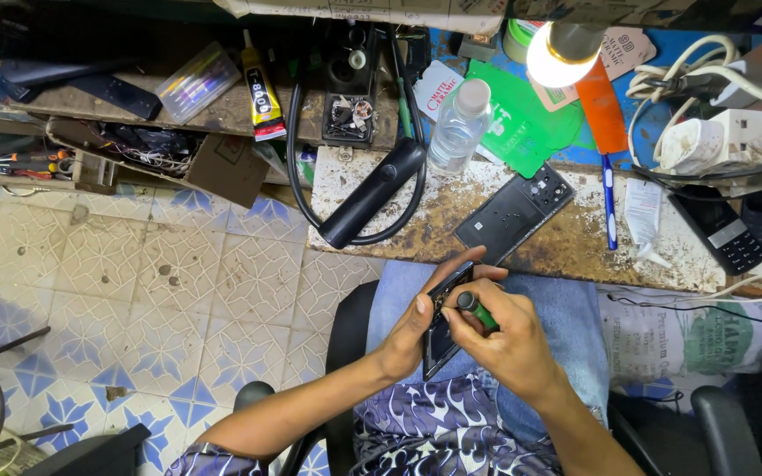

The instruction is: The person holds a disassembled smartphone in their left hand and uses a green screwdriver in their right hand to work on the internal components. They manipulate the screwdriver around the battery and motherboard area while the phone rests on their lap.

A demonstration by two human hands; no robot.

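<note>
The worn, stained bench (566,242) carries a black phone back cover (515,211) near its front edge, camera cutouts pointing away. To its left a clear plastic bottle (459,125) stands upright, and beside that lies a black handheld tool (372,194) ringed by its looped black cable (297,167). A blue-handled brush or pen (608,207) rests to the right, the view too small to say which. Farther right lie two dark keypad phones (718,227). Green plastic sheets (522,123) lie behind the bottle. A tiled floor (134,291) spreads below.
</note>
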